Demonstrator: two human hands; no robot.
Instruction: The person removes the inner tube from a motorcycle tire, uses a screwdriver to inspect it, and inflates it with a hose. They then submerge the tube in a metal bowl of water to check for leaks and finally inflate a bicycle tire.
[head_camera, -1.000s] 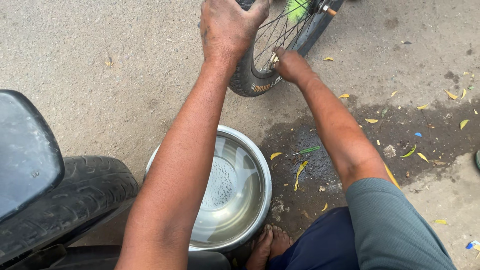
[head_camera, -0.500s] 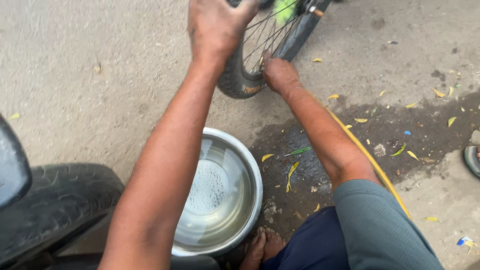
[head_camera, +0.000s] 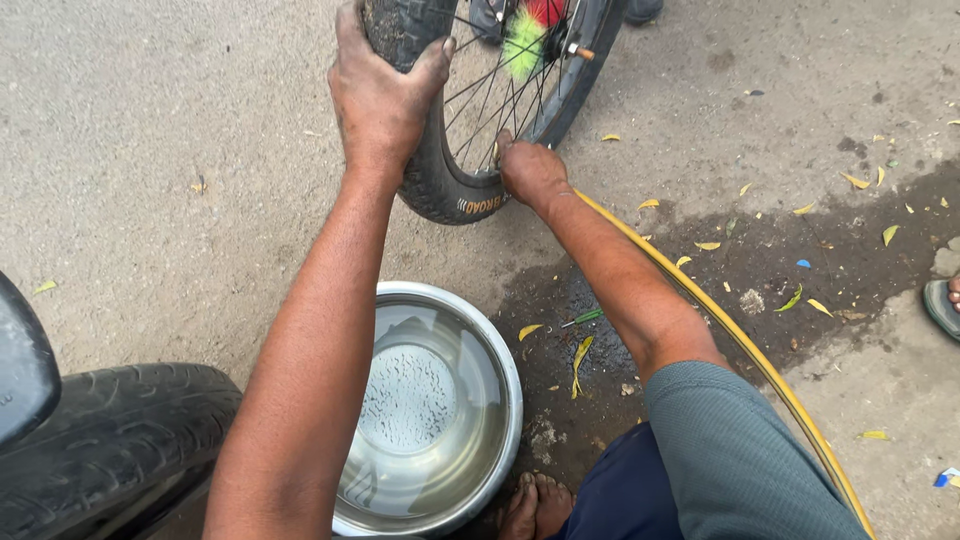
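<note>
Looking down from the head camera, the left hand (head_camera: 385, 95) is clamped over the top of a bicycle tyre (head_camera: 432, 180), fingers wrapped around the black rubber and thumb hooked over the inner edge, so that's a proper closed grip. The right hand (head_camera: 530, 170) sits lower on the same wheel, pressed against the tyre wall right where it meets the rim (head_camera: 560, 90); its fingers curl in toward the spokes (head_camera: 490, 100), but I honestly can't tell if it's pinching anything or just pushing. The wheel stands upright on the concrete ground (head_camera: 150, 150), near the top middle of the view, with a bright green and red brush thing (head_camera: 528, 35) on the hub. Just below the wheel, between the two forearms, sits a steel bowl (head_camera: 505, 370) holding water. A yellow hose (head_camera: 760, 370) runs beside the right arm. A fat motorbike tyre (head_camera: 110, 440) fills the bottom left, and yellow leaves (head_camera: 580, 355) lie on the wet patch (head_camera: 760, 260) nearby.
</note>
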